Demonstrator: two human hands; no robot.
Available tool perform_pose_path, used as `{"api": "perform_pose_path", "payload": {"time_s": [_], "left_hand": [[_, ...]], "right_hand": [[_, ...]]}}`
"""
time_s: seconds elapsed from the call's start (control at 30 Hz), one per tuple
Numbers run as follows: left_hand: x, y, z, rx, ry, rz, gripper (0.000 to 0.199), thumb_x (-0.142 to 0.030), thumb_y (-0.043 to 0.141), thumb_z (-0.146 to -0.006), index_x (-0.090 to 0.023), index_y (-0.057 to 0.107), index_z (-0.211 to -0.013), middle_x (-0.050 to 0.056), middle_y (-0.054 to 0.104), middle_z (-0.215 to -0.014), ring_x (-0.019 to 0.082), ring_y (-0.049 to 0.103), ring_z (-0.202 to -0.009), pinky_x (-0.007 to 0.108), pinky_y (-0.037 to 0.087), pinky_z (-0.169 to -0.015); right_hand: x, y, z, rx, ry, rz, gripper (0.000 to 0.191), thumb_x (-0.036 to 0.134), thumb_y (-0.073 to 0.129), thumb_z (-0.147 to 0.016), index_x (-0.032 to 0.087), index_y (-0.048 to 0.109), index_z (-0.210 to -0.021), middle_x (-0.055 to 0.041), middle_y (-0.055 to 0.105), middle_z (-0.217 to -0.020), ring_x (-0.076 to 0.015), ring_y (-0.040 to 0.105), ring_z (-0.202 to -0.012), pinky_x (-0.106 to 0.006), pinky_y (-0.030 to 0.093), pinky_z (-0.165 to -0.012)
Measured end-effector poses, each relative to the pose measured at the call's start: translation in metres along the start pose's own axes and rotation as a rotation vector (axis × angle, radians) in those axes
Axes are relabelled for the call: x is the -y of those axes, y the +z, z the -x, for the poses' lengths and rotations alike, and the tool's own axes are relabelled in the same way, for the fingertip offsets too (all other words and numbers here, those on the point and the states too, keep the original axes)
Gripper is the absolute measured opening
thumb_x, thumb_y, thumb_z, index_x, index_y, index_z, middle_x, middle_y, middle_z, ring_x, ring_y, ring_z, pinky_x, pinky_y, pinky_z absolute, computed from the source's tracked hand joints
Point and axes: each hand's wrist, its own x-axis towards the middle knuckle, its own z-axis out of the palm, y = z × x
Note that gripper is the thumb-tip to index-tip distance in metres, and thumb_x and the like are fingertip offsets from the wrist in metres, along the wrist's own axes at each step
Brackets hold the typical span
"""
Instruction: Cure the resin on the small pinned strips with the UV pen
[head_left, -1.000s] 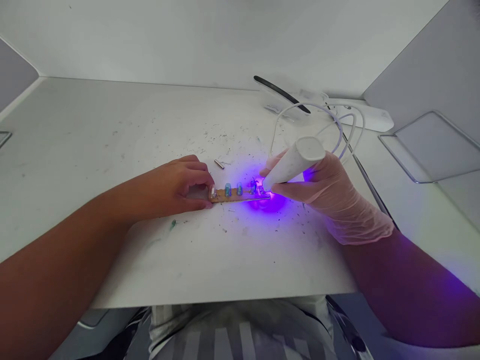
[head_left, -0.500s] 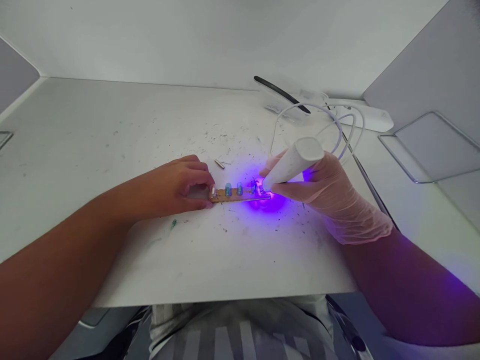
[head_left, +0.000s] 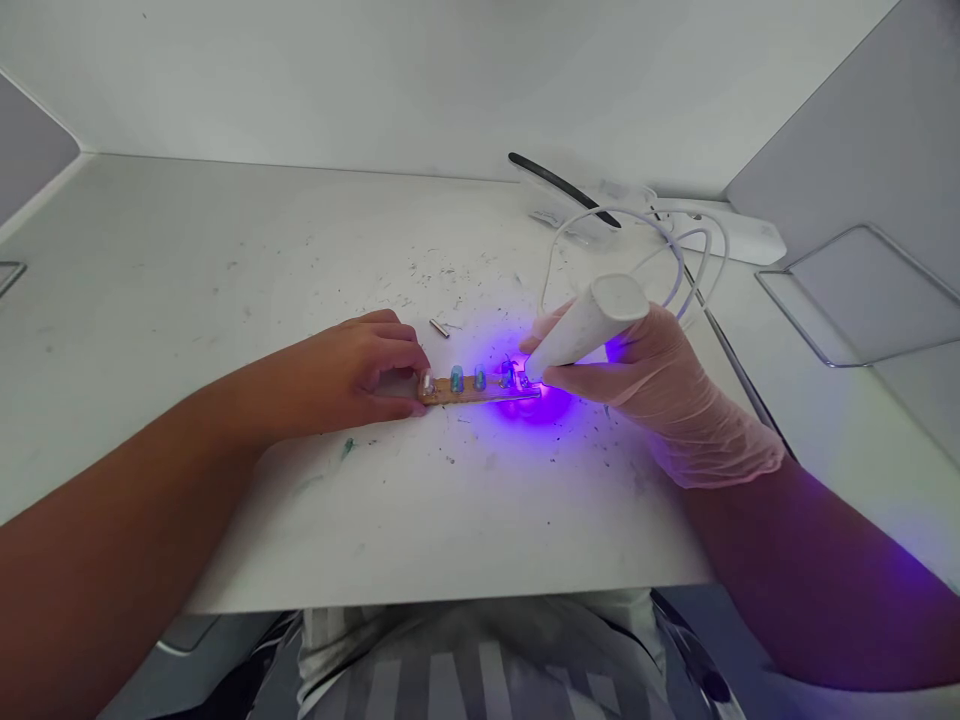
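Head view. Your bare left hand [head_left: 364, 370] pinches the left end of a narrow brown strip [head_left: 469, 395] between thumb and fingers, its grip narrow. The strip lies on the white tabletop [head_left: 450, 520], running from those fingertips to a point beneath the lamp. Small nail-shaped pieces stand in a row along it: a clear one beside your left fingers, two blue-green ones near the middle [head_left: 457, 378], and others at the right end, where the glare obscures their outlines. Your gloved right hand [head_left: 652, 370] is closed around a white handheld lamp [head_left: 589, 320], tilted with its lower end at the strip's right end; whether lamp and pieces touch cannot be told. Violet light covers that end and the tabletop around it.

Compared with the frames of a half second and one second earlier, almost nothing differs: both your grips, the strip and the lamp keep their places, and the violet light stays on the same end.

Surroundings: a small metal cylinder [head_left: 439, 328] lies just behind the strip, and a green smear [head_left: 348, 447] marks the tabletop in front of your left hand. Behind your right hand, a white cable [head_left: 679, 265] loops near a black curved file [head_left: 562, 188].
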Motion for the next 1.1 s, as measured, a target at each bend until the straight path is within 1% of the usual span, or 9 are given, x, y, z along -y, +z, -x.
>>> {"api": "perform_pose_path", "payload": {"time_s": [0.2,0.37,0.6,0.87,1.1], "left_hand": [[-0.0007,-0.0001,0.0002,0.008,-0.012,0.002,0.025,-0.049,0.068,-0.093,-0.026,0.077,-0.099,0.005,0.073,-0.097,0.023,0.059,-0.101,0.034,0.046,-0.08],[-0.0028,0.0001,-0.0002,-0.01,-0.01,0.011,0.023,-0.046,0.068,-0.093,-0.026,0.077,-0.097,0.005,0.073,-0.096,0.023,0.059,-0.099,0.034,0.046,-0.08],[-0.0013,-0.0001,0.0004,0.005,-0.01,-0.008,0.024,-0.048,0.067,-0.093,-0.026,0.077,-0.099,0.005,0.073,-0.097,0.023,0.059,-0.101,0.034,0.045,-0.081],[-0.0024,0.0003,0.0001,0.003,-0.014,-0.012,0.027,-0.05,0.065,-0.094,-0.026,0.077,-0.098,0.005,0.072,-0.096,0.023,0.059,-0.1,0.034,0.045,-0.081],[-0.0016,0.0001,-0.0004,0.002,-0.009,-0.01,0.027,-0.05,0.066,-0.093,-0.026,0.077,-0.098,0.005,0.072,-0.095,0.023,0.059,-0.099,0.034,0.045,-0.081]], "right_hand": [[0.0028,0.0009,-0.0003,-0.014,0.01,0.009,0.018,0.013,0.082,-0.078,0.028,0.078,-0.086,0.0046,0.08,-0.089,-0.017,0.076,-0.082,-0.034,0.063,-0.079],[0.0054,0.0013,-0.0004,-0.02,0.031,0.019,0.02,0.012,0.082,-0.078,0.03,0.078,-0.087,0.0056,0.08,-0.088,-0.0166,0.076,-0.082,-0.035,0.063,-0.08],[0.0034,0.0006,-0.0008,-0.02,-0.003,0.028,0.019,0.012,0.083,-0.077,0.028,0.078,-0.087,0.0061,0.08,-0.087,-0.0155,0.076,-0.082,-0.032,0.063,-0.079],[0.005,0.0007,-0.0015,-0.027,0.019,0.069,0.018,0.015,0.084,-0.076,0.029,0.077,-0.086,0.0044,0.08,-0.086,-0.0183,0.077,-0.081,-0.036,0.066,-0.078],[0.0056,0.0019,-0.0012,-0.03,0.0,0.052,0.019,0.012,0.082,-0.077,0.028,0.077,-0.086,0.0044,0.08,-0.087,-0.0169,0.076,-0.081,-0.034,0.064,-0.078]]}}
